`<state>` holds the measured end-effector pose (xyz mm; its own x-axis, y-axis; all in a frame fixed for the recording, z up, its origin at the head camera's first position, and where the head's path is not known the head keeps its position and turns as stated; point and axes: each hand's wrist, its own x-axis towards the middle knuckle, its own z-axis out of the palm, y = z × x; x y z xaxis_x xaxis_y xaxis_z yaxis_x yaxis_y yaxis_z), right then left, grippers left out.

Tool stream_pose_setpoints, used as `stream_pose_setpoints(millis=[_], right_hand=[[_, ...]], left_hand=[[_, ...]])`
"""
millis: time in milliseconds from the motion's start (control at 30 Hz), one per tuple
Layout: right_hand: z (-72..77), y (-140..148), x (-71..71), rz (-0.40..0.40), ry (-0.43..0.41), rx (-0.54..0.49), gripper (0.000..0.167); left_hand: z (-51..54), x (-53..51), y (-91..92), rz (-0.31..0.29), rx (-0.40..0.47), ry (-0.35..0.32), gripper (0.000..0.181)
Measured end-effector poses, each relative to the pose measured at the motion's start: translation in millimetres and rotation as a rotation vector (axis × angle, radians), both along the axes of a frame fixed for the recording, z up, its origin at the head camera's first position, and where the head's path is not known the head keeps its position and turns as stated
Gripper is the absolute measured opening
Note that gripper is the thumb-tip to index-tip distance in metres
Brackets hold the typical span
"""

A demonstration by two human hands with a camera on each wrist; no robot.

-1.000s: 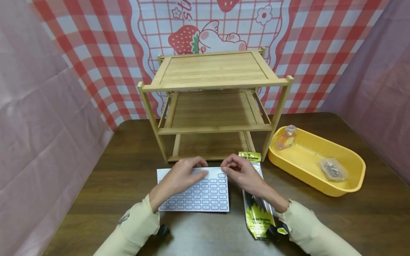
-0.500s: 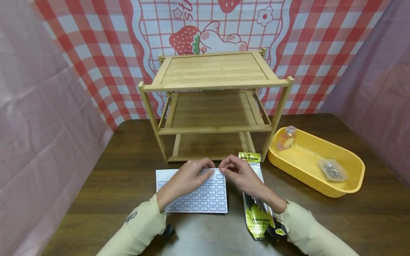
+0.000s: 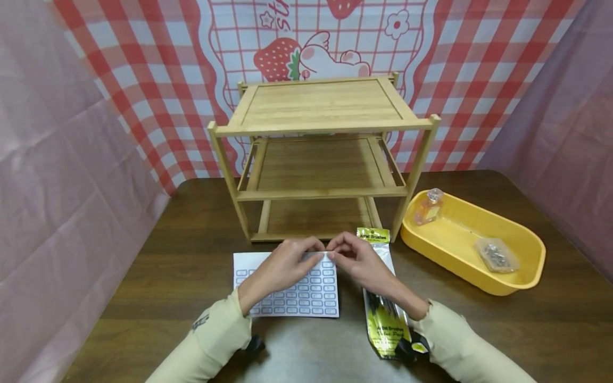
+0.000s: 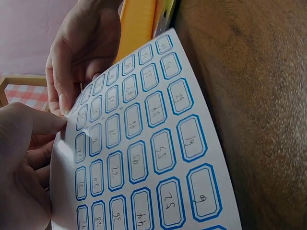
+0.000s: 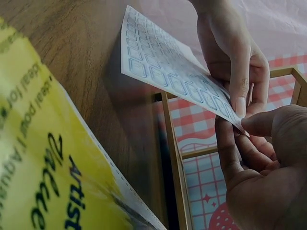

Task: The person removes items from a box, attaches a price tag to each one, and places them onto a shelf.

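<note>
A white sticker sheet [image 3: 297, 303] with rows of blue-framed labels, handwritten numbers on them, is held up at its far edge by both hands. My left hand [image 3: 282, 267] pinches that edge between thumb and fingers, its forearm crossing over the sheet. At the far right corner, my right hand [image 3: 359, 260] pinches the sheet with thumb and fingertips, close beside the left fingertips. The right wrist view shows the sheet [image 5: 158, 67] slanting up off the table toward both hands. Under the right forearm lies a yellow and clear packet of artist brushes [image 3: 388, 332].
A three-tier wooden shelf [image 3: 321, 127] stands just beyond the hands. To the right sits a yellow tub [image 3: 460, 229] with a perfume bottle [image 3: 428, 206] and a small clear box of metal bits [image 3: 497, 255]. Checked cloth hangs behind, pink cloth at the sides.
My left hand has slid right along the sheet's far edge, nearer the right hand. The sheet has shifted slightly left. The right hand keeps its pinch at the corner.
</note>
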<state>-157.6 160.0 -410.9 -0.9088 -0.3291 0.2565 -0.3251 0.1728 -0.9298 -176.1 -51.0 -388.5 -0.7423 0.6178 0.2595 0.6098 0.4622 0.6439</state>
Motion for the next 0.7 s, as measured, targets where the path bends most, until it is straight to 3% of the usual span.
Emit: stream_pose_setpoints(millis=[200,467,700], right_hand=[[-2.2,3.5,1.0,0.039,-0.03,-0.05,0.025],[-1.8,4.5,8.2,0.048,-0.001,-0.06,0.034],[-2.4,0.6,15.9,-0.009,0.146,0.003,0.033]], left_hand=[[2.2,-1.4,-0.9,0.017,0.002,0.003,0.013],[5.3,-3.3,-2.9,0.038,0.014,-0.017,0.012],[7.5,-4.0,-3.8,0.041,0.056,-0.017,0.011]])
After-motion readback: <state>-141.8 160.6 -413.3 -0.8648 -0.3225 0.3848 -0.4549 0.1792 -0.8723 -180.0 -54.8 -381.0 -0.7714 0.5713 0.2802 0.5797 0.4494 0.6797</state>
